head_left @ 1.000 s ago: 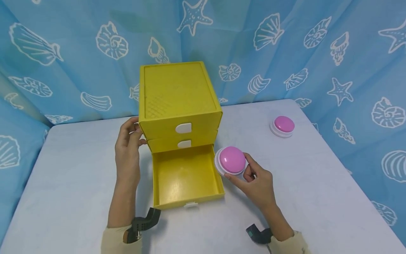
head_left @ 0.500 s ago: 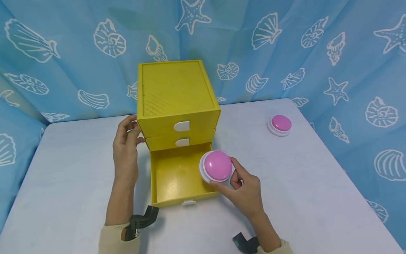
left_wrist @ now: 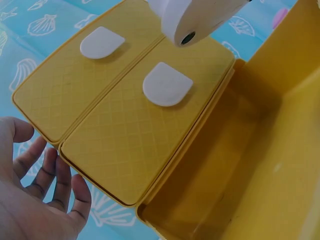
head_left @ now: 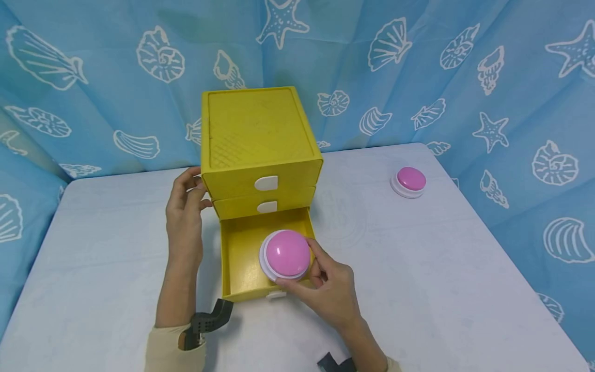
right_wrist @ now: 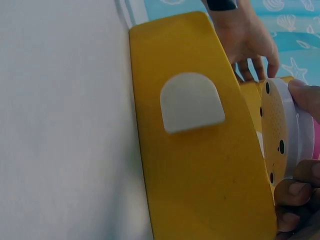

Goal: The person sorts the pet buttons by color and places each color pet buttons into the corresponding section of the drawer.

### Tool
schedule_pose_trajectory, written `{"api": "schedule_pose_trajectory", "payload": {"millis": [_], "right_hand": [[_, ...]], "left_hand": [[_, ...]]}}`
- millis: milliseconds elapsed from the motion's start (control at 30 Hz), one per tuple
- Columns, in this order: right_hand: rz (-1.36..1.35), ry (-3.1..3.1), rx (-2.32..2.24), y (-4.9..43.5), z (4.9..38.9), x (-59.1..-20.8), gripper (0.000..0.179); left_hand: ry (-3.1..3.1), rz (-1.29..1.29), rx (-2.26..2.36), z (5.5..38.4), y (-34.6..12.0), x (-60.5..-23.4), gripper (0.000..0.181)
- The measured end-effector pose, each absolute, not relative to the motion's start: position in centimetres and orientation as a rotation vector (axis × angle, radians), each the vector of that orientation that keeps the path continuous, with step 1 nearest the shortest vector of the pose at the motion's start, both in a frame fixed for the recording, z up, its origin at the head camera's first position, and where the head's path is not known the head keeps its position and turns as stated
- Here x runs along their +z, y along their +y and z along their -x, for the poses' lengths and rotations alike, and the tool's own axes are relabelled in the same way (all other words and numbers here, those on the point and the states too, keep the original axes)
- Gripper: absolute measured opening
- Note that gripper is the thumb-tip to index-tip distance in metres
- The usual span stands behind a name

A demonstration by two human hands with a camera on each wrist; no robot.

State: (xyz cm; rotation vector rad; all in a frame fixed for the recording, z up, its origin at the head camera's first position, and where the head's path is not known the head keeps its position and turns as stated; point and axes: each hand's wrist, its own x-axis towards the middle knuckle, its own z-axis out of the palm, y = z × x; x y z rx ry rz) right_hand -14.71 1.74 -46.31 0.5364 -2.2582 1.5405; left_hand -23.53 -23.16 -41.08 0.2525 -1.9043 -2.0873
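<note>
My right hand point(head_left: 332, 292) pinches a pink domed push button point(head_left: 288, 253) by its white base, over the pulled-out bottom drawer point(head_left: 239, 274). In the right wrist view the button's flat underside point(right_wrist: 275, 132) shows screw holes, and thumb and fingertips hold the rim. Whether the base touches the drawer floor is hidden. My left hand point(head_left: 185, 219) rests its fingers on the left side of the yellow drawer unit point(head_left: 260, 129), near the front corner. Those fingers point(left_wrist: 62, 185) are loosely bent and grip nothing.
A second pink push button point(head_left: 411, 180) stands on the white table point(head_left: 418, 279) at the back right. Two upper drawers with white tabs point(head_left: 266, 183) are closed. A blue shell-print curtain point(head_left: 348, 57) hangs behind and beside the table.
My right hand has carried the pink push button leftward and nearer, from beside the drawer's right wall to above its inside. The left hand keeps its place on the drawer unit.
</note>
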Motion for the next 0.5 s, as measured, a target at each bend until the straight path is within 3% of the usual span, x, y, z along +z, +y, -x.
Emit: {"api": "schedule_pose_trajectory", "payload": {"millis": [400,500], "right_hand": [[-0.542,-2.378,1.526,-1.1,14.4,-45.8,0.071],[-0.561,-2.535,1.44,-1.8,14.3,-45.4,0.082]], "left_hand": [[-1.952,-0.254,-2.033,23.6,-23.2,-41.3,0.032],[-1.938,-0.242,-2.033,23.5,-23.3,-41.4,0.031]]}}
